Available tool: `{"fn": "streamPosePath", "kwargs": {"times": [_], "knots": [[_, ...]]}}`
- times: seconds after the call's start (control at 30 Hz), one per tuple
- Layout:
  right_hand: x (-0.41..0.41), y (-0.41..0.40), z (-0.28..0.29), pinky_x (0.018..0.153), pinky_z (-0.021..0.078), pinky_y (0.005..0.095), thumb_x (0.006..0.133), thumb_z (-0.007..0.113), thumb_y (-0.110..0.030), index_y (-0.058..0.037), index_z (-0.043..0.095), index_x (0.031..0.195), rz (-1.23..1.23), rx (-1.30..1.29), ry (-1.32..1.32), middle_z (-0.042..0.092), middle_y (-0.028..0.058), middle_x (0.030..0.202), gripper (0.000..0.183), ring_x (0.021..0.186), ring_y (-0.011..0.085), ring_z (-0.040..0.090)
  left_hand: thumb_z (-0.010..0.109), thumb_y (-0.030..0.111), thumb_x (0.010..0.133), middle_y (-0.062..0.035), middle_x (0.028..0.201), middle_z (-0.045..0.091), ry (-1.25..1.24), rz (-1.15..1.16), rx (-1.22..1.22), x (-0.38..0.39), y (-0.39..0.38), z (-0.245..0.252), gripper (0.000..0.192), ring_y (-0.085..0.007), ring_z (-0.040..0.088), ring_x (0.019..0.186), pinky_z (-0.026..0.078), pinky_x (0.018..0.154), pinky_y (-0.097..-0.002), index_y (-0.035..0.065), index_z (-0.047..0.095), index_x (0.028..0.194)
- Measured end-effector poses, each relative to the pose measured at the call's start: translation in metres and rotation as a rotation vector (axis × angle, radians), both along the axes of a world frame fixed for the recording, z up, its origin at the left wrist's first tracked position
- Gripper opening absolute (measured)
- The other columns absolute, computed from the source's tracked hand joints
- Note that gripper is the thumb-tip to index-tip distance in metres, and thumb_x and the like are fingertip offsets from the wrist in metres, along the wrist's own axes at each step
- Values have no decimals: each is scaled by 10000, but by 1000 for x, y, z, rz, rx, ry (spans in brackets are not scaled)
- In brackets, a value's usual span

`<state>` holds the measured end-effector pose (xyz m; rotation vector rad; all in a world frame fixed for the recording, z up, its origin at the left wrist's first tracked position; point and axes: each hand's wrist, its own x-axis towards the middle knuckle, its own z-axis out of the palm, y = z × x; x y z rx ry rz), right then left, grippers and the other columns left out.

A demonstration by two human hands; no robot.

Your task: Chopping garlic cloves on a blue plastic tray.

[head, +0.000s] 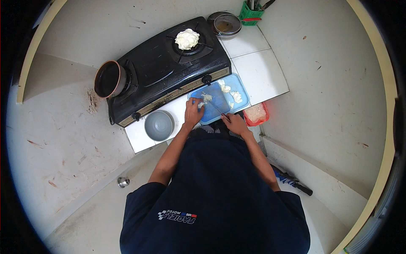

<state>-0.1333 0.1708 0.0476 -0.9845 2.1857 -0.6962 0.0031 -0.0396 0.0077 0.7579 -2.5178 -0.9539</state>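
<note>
My right hand [236, 123] grips the handle of a kitchen knife [219, 111], its blade pointing up and left over a blue cutting board [219, 95]. Between the bent fingers and thumb of my left hand [193, 113] is a small white piece [201, 104], pressed on the board. Finely chopped pale bits [207, 97] lie just beyond the blade tip. Larger white pieces [236, 96], like cauliflower florets, rest along the right side of a light blue tray [245, 92] around the board.
A black two-burner gas stove [158, 66] stands behind, with a white lumpy head [187, 39] on one burner and a dark-filled pot [109, 79] on the other. Around it are a grey bowl [159, 126], a red container of pale crumbs [256, 115], strainers [226, 24] and a green utensil basket [250, 14].
</note>
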Motion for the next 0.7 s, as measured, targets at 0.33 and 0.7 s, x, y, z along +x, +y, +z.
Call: {"fn": "streamPosePath", "kwargs": {"times": [0.33,0.7], "knots": [[3,13,-8,659,480,525,1019,583,-422,46,697,933,-75,-8,-29,667,278,751,490,710,449,664,725,20,794,-140,1094,593,-18,-143,-166,-12,-2,-6,218,-363,549,1010,484,888,-457,50,721,1010],[13,11,0,709,517,542,1019,581,-412,43,700,951,-37,17,16,682,277,777,475,773,467,679,742,60,801,-120,1045,607,-12,-143,-107,-10,6,-6,123,-340,552,987,469,858,-455,51,727,922]]}}
